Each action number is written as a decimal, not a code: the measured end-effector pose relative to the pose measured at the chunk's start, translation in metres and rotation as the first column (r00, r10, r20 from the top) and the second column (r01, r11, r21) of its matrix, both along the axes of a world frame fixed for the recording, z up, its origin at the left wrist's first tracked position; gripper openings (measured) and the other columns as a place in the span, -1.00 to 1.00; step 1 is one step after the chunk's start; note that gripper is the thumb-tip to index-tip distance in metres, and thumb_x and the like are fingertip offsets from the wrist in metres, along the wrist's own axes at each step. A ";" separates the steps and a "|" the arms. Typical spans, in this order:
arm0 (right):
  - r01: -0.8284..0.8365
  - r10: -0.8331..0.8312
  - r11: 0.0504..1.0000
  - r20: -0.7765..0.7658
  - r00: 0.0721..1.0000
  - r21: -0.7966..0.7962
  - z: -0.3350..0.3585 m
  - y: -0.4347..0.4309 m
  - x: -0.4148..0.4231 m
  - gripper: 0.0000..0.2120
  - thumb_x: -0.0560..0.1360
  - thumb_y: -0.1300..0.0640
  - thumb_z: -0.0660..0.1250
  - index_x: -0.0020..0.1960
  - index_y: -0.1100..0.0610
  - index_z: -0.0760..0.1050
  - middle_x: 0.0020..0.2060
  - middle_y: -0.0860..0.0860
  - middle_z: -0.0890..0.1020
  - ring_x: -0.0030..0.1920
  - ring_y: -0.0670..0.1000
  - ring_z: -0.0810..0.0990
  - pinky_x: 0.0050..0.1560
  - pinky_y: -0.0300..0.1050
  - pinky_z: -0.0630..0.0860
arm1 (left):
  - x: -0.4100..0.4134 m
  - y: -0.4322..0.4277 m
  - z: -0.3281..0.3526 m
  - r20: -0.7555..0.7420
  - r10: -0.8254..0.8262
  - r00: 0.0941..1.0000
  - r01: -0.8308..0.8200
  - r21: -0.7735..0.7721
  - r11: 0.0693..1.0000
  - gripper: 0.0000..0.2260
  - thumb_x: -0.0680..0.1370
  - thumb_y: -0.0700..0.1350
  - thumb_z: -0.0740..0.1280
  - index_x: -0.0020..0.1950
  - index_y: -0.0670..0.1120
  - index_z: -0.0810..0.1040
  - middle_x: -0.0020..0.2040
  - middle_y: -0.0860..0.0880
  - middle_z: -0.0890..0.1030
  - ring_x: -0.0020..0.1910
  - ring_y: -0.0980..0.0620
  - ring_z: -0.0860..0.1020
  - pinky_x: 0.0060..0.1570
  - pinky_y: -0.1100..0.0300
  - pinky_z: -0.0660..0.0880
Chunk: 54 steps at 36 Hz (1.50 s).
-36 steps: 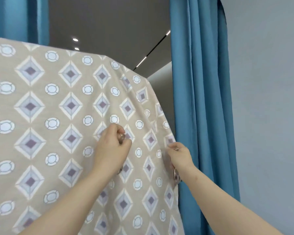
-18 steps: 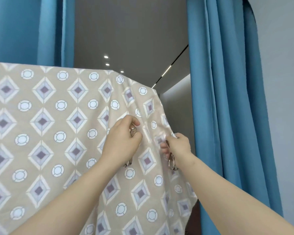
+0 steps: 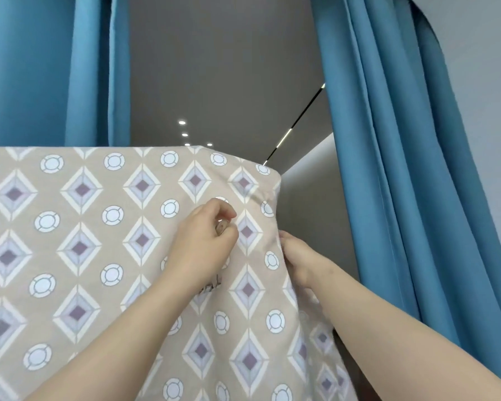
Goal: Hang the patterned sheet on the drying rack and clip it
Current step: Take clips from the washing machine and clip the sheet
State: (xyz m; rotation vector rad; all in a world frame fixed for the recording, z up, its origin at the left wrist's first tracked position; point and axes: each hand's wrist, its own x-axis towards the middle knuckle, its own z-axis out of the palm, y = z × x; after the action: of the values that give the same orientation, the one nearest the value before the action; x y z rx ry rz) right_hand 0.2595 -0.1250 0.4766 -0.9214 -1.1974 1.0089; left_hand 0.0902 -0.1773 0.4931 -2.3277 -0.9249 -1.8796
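The patterned sheet [image 3: 78, 244], beige with diamonds and circles, hangs over a straight top edge; the drying rack under it is hidden. My left hand [image 3: 203, 244] is pinched shut on a small metal clip [image 3: 221, 227] pressed against the sheet just below its top right corner. More metal shows under that palm [image 3: 211, 285]. My right hand [image 3: 300, 257] grips the sheet's right edge, with its fingers curled behind the cloth and partly hidden.
Blue curtains hang at the back left [image 3: 55, 68] and close on the right [image 3: 402, 169], beside my right arm. A grey wall and ceiling with spot lights [image 3: 214, 82] lie behind the sheet.
Both hands have risen along the sheet toward its top right corner. My right hand has slipped behind the sheet's edge, and the metal clips seen in it before no longer show.
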 end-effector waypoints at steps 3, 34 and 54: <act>-0.189 0.192 0.978 0.026 0.981 -0.092 0.003 0.001 -0.005 -0.76 0.55 0.10 0.21 -0.21 0.18 0.54 -0.38 0.06 0.63 -0.35 0.01 0.60 -0.31 -0.19 0.53 | -0.004 0.005 -0.001 -0.025 -0.015 1.000 0.015 -0.004 1.000 -0.82 0.48 -0.23 0.24 -0.16 0.08 0.44 -0.25 0.08 0.47 -0.32 0.16 0.39 -0.28 0.24 0.32; 0.064 0.110 0.893 -0.353 0.929 0.446 0.044 -0.092 0.009 -0.75 0.53 -0.07 0.22 -0.15 0.11 0.47 -0.32 -0.02 0.52 -0.28 -0.04 0.51 -0.18 -0.21 0.43 | 0.042 -0.013 0.019 -0.061 -0.044 0.997 0.046 0.027 0.999 -0.79 0.55 0.00 0.26 0.13 0.00 0.56 -0.08 0.00 0.41 -0.13 0.13 0.37 -0.18 0.28 0.20; 0.306 -0.124 0.839 -0.390 0.913 0.450 0.010 -0.091 0.013 -0.77 0.44 0.22 0.39 -0.19 0.16 0.31 -0.24 0.11 0.58 -0.27 0.05 0.65 -0.20 -0.19 0.64 | 0.023 -0.010 0.038 -0.127 0.064 0.990 -0.061 0.025 0.998 -0.78 0.60 -0.03 0.17 0.17 0.04 0.53 0.08 0.06 0.40 -0.08 0.16 0.38 -0.03 0.25 0.32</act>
State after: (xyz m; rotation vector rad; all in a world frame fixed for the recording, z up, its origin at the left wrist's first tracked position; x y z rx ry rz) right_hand 0.2728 -0.2164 0.4861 -0.4248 -0.9572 0.5909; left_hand 0.1131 -0.1874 0.5311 -2.3455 -0.9469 -1.6870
